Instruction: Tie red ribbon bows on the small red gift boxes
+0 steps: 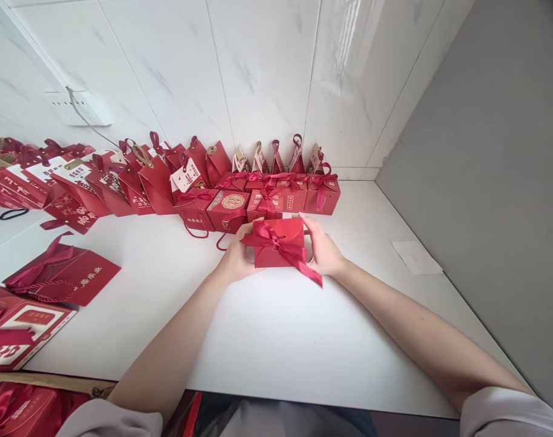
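Note:
Between my two hands is a red gift box (281, 258) topped with a dark pink ribbon bow. My left hand (238, 255) is closed on its left side, my right hand (322, 247) on its right side. One ribbon tail hangs past the box's near right corner. Right behind it, a small red box with a bow (258, 206) stands at the front of a cluster of similar boxes. The undersides of my fingers and the base of the held box are hidden.
Red triangular gift boxes with ribbon loops (160, 182) line the tiled wall on the left. Two larger red boxes (82, 273) lie at the left front of the white table (276, 340). A white paper piece (415, 257) lies right, near a grey panel (499, 182).

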{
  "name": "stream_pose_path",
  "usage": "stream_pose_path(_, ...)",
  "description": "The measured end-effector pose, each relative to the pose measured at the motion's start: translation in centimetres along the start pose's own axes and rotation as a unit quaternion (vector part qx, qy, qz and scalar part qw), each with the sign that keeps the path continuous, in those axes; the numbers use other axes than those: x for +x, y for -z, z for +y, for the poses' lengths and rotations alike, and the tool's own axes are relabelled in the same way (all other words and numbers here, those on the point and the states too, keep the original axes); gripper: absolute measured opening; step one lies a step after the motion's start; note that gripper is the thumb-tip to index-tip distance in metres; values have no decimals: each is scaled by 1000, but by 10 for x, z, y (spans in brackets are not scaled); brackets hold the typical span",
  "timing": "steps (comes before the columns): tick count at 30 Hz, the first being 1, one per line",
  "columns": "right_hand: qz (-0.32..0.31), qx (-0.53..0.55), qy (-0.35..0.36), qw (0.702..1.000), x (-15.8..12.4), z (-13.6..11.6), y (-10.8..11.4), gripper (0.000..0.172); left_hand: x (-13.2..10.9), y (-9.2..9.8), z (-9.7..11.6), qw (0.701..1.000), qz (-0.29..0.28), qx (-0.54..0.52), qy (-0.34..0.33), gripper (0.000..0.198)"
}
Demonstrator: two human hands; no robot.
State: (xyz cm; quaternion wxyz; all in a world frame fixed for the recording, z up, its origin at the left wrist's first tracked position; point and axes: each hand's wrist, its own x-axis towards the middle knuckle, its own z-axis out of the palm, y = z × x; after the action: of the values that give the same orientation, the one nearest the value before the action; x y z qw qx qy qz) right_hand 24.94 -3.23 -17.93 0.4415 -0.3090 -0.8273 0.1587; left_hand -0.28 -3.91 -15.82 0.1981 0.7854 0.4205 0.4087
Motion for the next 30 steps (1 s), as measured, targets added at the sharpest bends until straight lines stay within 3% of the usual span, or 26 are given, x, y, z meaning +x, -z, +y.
stream_pose_path(3, 25, 55, -38, 997, 3, -8, -4, 110, 2, 6, -6, 999, -28, -3, -18, 82)
stream_pose_path(7, 31, 117, -91, 989, 5, -21, -12, 81, 4, 0, -5, 992, -35, -117, -7, 71)
stream_pose_path(10, -1, 193, -94, 977, 5, -27, -18, 88, 5, -10, -3, 979, 17, -201, 27, 63)
stream_pose_path(13, -19, 252, -119, 960, 5, -34, -23, 100, 2, -15, -9, 974, 45, -215, 52, 67)
stream_pose_path(19, 8, 315, -175, 933, 6, -44, -29, 92, -3, -6, -26, 980, -35, -193, 23, 93)
stream_pose_path(30, 55, 324, -193, 924, 5, -31, -29, 72, 8, -1, 0, 974, -57, -221, 4, 79)
